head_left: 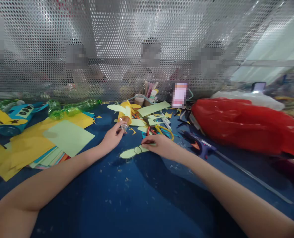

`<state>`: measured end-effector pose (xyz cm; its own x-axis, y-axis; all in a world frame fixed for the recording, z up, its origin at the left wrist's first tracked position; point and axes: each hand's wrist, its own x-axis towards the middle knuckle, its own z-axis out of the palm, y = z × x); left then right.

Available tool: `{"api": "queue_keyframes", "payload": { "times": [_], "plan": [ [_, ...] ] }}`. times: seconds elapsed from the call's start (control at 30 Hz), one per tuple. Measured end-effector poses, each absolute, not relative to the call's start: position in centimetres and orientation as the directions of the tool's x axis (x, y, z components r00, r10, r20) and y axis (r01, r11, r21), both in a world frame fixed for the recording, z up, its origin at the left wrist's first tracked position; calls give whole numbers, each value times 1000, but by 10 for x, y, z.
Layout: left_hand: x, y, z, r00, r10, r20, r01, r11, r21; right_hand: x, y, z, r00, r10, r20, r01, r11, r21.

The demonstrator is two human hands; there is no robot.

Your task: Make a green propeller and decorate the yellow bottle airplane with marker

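Observation:
My left hand (pixel 114 135) has its fingers closed around the clear neck end of a yellow paper-wrapped bottle plane (pixel 127 110), which has pale green wings and lies pointing toward me. In my right hand (pixel 157 143), thumb and fingers pinch the right end of a pale green paper strip (pixel 130 153) with rounded ends. A dark loop is drawn near the strip's middle. The strip is just above the blue table (pixel 117 198), to the right of and nearer than the bottle neck.
Paper sheets (pixel 70 136) and green bottles (pixel 79 106) lie left, beside a blue-and-yellow plane (pixel 19 116). Scissors (pixel 165 130), markers and scraps sit behind my right hand. A glue gun (pixel 201 144) and red plastic bag (pixel 238 127) are right. A phone (pixel 180 95) stands behind.

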<state>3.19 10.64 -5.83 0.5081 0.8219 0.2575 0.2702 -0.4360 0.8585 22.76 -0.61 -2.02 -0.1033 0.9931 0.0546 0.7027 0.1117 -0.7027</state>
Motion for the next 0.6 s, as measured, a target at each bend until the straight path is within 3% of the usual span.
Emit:
{"api": "queue_keyframes", "payload": {
  "times": [0.23,0.37,0.47,0.6],
  "plan": [
    [31,107,-60,535,810,239,323,-458,828,247,-5,-7,-73,977,198,906,148,-396],
    [30,107,-60,548,797,255,374,-506,778,299,-20,8,264,951,163,959,-241,-150],
    [30,101,-55,504,775,382,418,-606,677,324,-42,5,489,872,31,872,-489,19],
    [31,81,-44,490,661,569,476,-749,460,327,-70,-15,631,775,24,771,-630,93]
  ]
}}
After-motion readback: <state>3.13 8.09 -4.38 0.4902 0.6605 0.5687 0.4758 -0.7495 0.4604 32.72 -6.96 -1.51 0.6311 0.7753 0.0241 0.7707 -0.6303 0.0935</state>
